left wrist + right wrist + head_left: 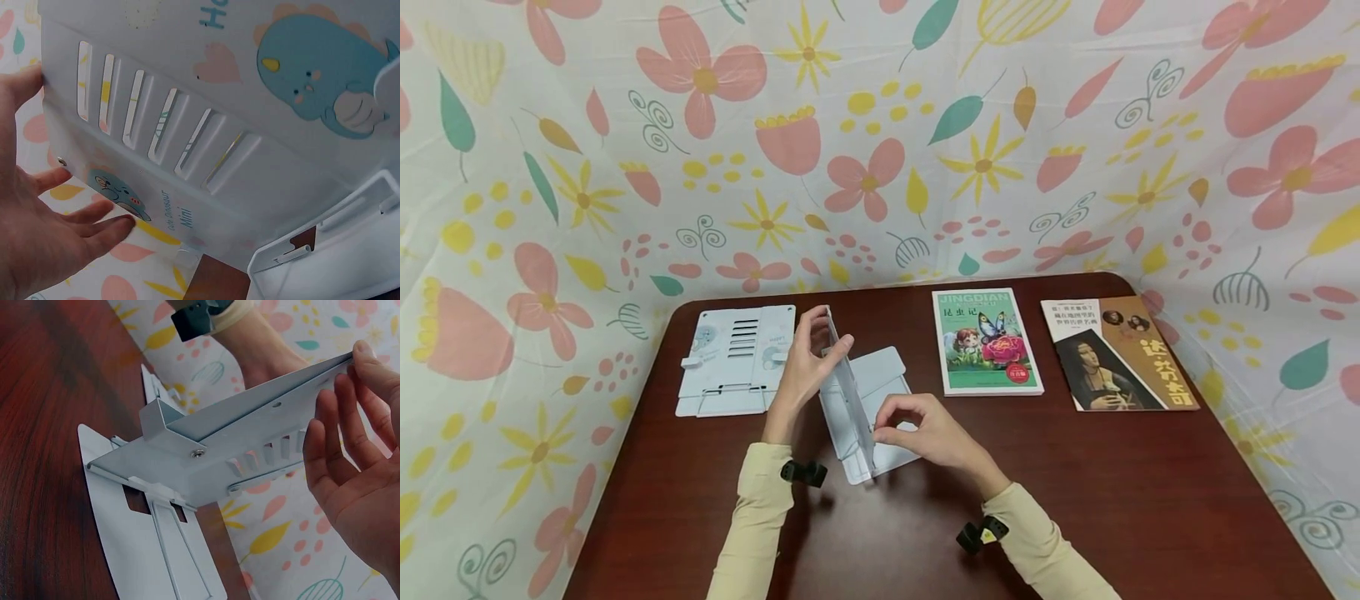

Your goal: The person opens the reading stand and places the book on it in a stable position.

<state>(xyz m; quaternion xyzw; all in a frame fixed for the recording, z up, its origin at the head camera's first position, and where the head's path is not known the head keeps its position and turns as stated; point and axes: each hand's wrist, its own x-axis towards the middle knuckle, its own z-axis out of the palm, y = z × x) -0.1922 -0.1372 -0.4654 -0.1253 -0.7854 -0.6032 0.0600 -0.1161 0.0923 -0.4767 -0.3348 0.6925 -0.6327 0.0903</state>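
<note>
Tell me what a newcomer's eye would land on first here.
Probably the flowered cloth, bright with pink, yellow and green, filling the background behind the table. Next comes the white stand in the middle, held by the left hand and right hand, its large blue dinosaur showing in the left wrist view. To its right, the green book also stands out.

My left hand point(801, 362): farther out, gripping, thumb point(842, 348) apart from bent fingers point(808, 323) | my right hand point(934, 429): nearer me, thumb and forefinger point(889, 407) curved (almost a ring) | forearms point(751, 521): angled inward
</note>
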